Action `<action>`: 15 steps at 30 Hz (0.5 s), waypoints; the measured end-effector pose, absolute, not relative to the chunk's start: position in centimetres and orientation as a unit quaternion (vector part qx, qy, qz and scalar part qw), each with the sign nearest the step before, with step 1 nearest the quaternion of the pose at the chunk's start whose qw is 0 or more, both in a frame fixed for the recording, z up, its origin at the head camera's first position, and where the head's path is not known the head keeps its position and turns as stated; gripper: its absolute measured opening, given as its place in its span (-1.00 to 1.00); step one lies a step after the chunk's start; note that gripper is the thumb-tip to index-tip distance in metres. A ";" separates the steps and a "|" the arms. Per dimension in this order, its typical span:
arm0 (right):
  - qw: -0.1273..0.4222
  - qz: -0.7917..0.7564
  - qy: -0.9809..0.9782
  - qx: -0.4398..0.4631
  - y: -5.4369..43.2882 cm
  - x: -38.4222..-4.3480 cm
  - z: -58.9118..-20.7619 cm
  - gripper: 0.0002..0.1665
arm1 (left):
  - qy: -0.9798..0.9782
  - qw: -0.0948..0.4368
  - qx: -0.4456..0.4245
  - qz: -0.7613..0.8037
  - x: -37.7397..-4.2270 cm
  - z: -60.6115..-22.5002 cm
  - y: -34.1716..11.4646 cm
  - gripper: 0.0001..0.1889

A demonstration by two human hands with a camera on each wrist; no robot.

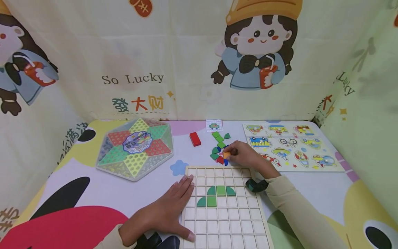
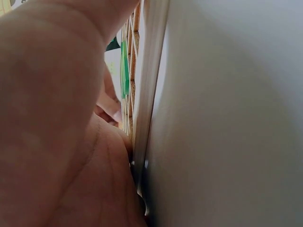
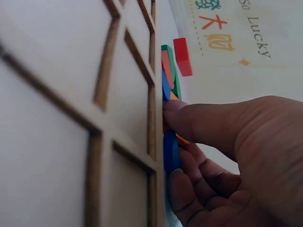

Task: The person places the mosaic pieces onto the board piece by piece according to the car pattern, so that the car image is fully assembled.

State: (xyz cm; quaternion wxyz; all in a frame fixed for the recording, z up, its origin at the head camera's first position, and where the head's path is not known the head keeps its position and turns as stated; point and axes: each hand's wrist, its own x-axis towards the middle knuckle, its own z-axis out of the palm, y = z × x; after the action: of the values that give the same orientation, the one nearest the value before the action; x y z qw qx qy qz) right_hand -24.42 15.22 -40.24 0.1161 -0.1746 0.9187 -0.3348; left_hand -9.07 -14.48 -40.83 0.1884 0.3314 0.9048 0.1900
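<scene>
Your left hand (image 1: pixel 169 206), fingers straight, rests along the left edge of the board (image 1: pixel 222 227). Five green tiles (image 1: pixel 221 190) are seated in its cells, three in one row and two in the row nearer you; the other visible cells are bare, so your layout appears only begun. Just past the far edge, your right hand (image 1: pixel 244 155) pinches an orange tile (image 1: pixel 227 155); whether it is lifted is hard to tell. Unplaced green, blue and red pieces (image 1: pixel 221 145) lie about it. Farthest, a card (image 1: pixel 214 126) bears a small, largely green figure.
</scene>
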 end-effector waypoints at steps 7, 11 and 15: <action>0.084 -0.358 0.914 -0.172 15.6 -24.3 -40.5 -0.77 | 0.906 0.186 0.333 0.186 -9.1 -40.9 -14.5 0.33; 0.072 -0.378 0.910 -0.156 15.9 -24.5 -40.7 -0.81 | 0.906 0.184 0.335 0.184 -9.1 -40.9 -14.5 0.34; 0.059 -0.396 0.907 -0.129 15.9 -24.6 -40.6 -0.79 | 0.905 0.187 0.333 0.188 -9.1 -40.9 -14.5 0.33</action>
State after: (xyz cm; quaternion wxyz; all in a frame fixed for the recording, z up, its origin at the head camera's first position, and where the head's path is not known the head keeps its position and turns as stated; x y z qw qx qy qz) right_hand -24.59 15.92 -40.59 0.0589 -0.1292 0.9073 -0.3957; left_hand -9.15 -14.50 -40.93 0.1867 0.3333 0.9049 0.1878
